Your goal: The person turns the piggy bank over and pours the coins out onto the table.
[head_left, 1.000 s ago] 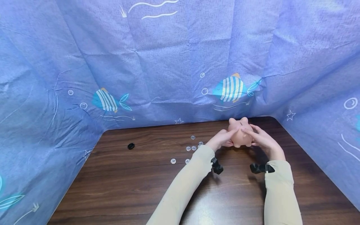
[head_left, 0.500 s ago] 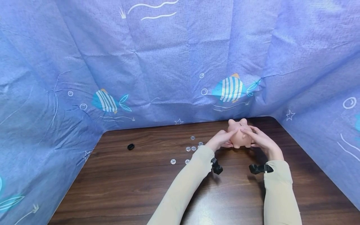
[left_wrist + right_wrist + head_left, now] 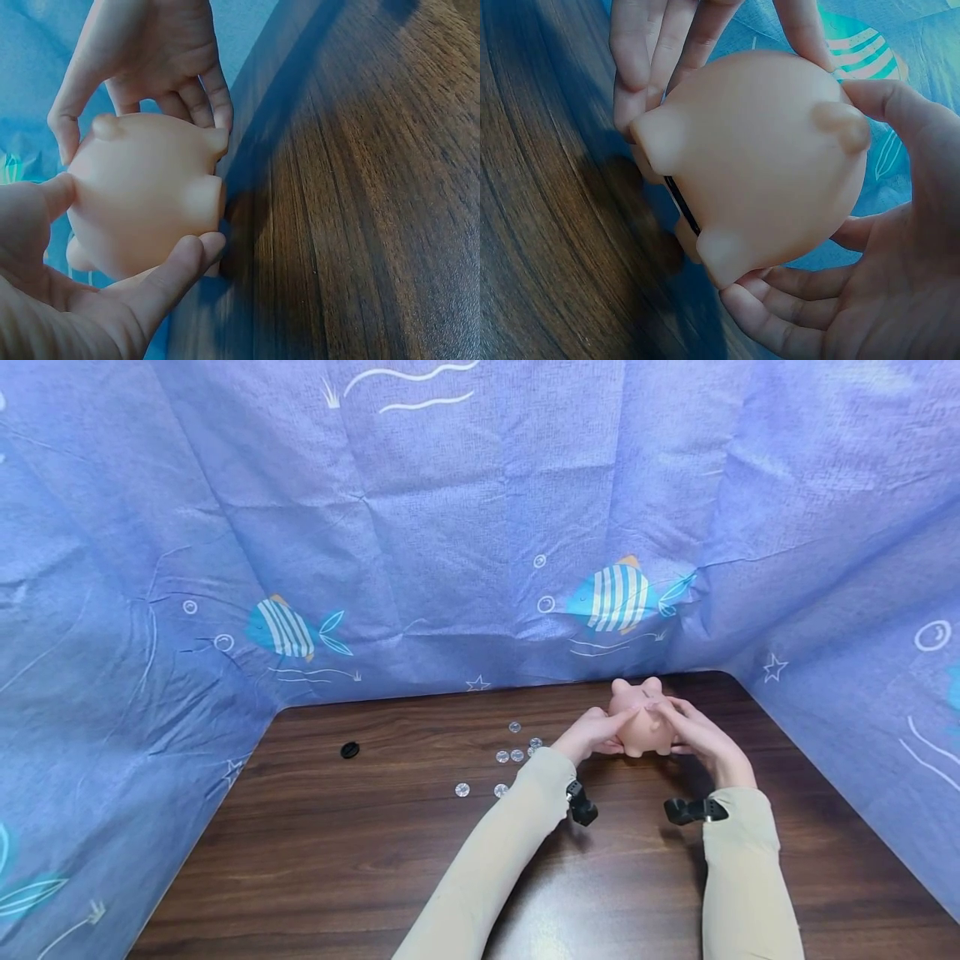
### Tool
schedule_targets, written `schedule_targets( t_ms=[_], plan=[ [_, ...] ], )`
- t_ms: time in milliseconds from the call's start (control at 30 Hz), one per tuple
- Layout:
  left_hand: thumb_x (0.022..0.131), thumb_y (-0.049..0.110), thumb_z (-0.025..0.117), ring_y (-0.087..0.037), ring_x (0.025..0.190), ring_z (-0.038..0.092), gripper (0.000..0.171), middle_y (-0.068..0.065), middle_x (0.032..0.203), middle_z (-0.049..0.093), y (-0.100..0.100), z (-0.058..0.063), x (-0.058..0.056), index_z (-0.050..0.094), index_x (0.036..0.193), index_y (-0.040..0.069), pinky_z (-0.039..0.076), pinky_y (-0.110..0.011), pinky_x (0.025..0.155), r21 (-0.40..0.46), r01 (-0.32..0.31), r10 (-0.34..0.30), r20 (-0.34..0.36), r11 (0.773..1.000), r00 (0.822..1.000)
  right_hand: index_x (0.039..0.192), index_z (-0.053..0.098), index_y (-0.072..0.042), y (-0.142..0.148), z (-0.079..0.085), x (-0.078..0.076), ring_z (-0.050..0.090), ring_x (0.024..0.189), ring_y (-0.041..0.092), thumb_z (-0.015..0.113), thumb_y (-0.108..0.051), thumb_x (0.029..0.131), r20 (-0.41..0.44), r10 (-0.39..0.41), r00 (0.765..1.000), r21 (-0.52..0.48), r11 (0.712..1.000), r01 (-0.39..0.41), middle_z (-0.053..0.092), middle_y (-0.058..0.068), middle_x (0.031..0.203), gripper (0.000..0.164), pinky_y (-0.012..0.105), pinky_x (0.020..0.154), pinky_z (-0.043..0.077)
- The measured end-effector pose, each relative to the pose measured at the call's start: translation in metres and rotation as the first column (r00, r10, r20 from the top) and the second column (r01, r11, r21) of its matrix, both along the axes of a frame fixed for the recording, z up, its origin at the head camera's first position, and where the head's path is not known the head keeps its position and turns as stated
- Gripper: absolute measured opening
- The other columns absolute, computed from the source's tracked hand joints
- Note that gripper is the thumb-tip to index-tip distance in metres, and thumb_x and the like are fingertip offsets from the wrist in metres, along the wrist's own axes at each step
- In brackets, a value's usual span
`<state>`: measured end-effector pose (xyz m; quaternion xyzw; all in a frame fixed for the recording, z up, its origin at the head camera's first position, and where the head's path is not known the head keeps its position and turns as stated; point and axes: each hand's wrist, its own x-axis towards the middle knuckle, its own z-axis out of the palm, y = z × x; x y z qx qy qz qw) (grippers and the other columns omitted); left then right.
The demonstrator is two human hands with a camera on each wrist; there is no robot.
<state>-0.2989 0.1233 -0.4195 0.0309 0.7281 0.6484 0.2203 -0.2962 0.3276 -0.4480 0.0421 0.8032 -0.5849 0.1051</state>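
A pink piggy bank (image 3: 643, 735) is upright at the back right of the table, between both hands, its ears up and a coin slot on top in the head view. My left hand (image 3: 595, 728) grips its left side, thumb on the upper back and fingers lower down. On the other side, my right hand (image 3: 705, 735) holds it the same way, with fingertips at a foot in the right wrist view. Its stubby feet (image 3: 204, 202) are close over the tabletop. A thin black edge (image 3: 682, 204) shows at the underside between two feet in the right wrist view.
Several clear round gem-like discs (image 3: 502, 757) lie on the dark wooden table (image 3: 337, 860), left of the left hand; the left sleeve partly covers the group. Farther left lies a small black round cap (image 3: 349, 750). A blue fish-print cloth (image 3: 435, 568) encloses the table's back and sides.
The piggy bank, held in both hands, has come down very slightly in the head view. Both hands keep their hold; the discs and black cap have stayed put.
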Motion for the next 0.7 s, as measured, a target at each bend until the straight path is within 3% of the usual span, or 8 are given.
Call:
schedule_targets(
  t_ms=[200,333,500,700],
  plan=[
    [0.086,0.048,0.061,-0.022,0.058,0.058,0.046,-0.019,0.072,0.060,0.001,-0.002,0.001,0.057,0.080,0.003,0.050,-0.047,0.080,-0.007,0.004,-0.004,-0.013,1.000,1.000,0.149,0.003,-0.011,-0.002,0.002,0.002,0.055,0.098,0.027,0.052,-0.066,0.082,-0.007,0.007,1.000,-0.002,1.000,-0.007,0.038,0.027,0.133,0.100,0.032,0.072,0.046],
    [0.086,0.048,0.061,-0.025,0.062,0.061,0.045,-0.013,0.066,0.057,0.001,-0.005,0.001,0.057,0.081,0.004,0.051,-0.045,0.079,-0.004,0.004,-0.004,-0.024,1.000,1.000,0.149,0.003,-0.011,0.000,-0.005,-0.002,0.056,0.097,0.027,0.052,-0.066,0.082,-0.005,0.001,1.000,-0.004,1.000,-0.001,0.038,0.027,0.132,0.100,0.033,0.072,0.046],
    [0.085,0.047,0.062,-0.029,0.074,0.064,0.046,-0.011,0.069,0.059,-0.001,-0.007,0.001,0.059,0.089,0.002,0.052,-0.044,0.079,0.021,0.023,-0.023,-0.028,1.000,0.999,0.148,0.005,-0.011,0.002,-0.009,-0.004,0.056,0.095,0.028,0.052,-0.067,0.081,-0.013,-0.006,1.000,-0.001,1.000,0.006,0.039,0.026,0.128,0.099,0.034,0.072,0.046],
    [0.087,0.043,0.062,-0.022,0.072,0.061,0.041,-0.004,0.075,0.059,-0.003,-0.008,0.004,0.059,0.098,0.004,0.053,-0.040,0.078,0.066,0.060,-0.059,-0.020,0.996,0.998,0.146,0.006,-0.011,0.002,-0.007,0.002,0.053,0.097,0.028,0.050,-0.064,0.085,-0.015,0.000,1.000,0.019,1.000,0.001,0.038,0.024,0.129,0.092,0.034,0.073,0.045]
  ],
)
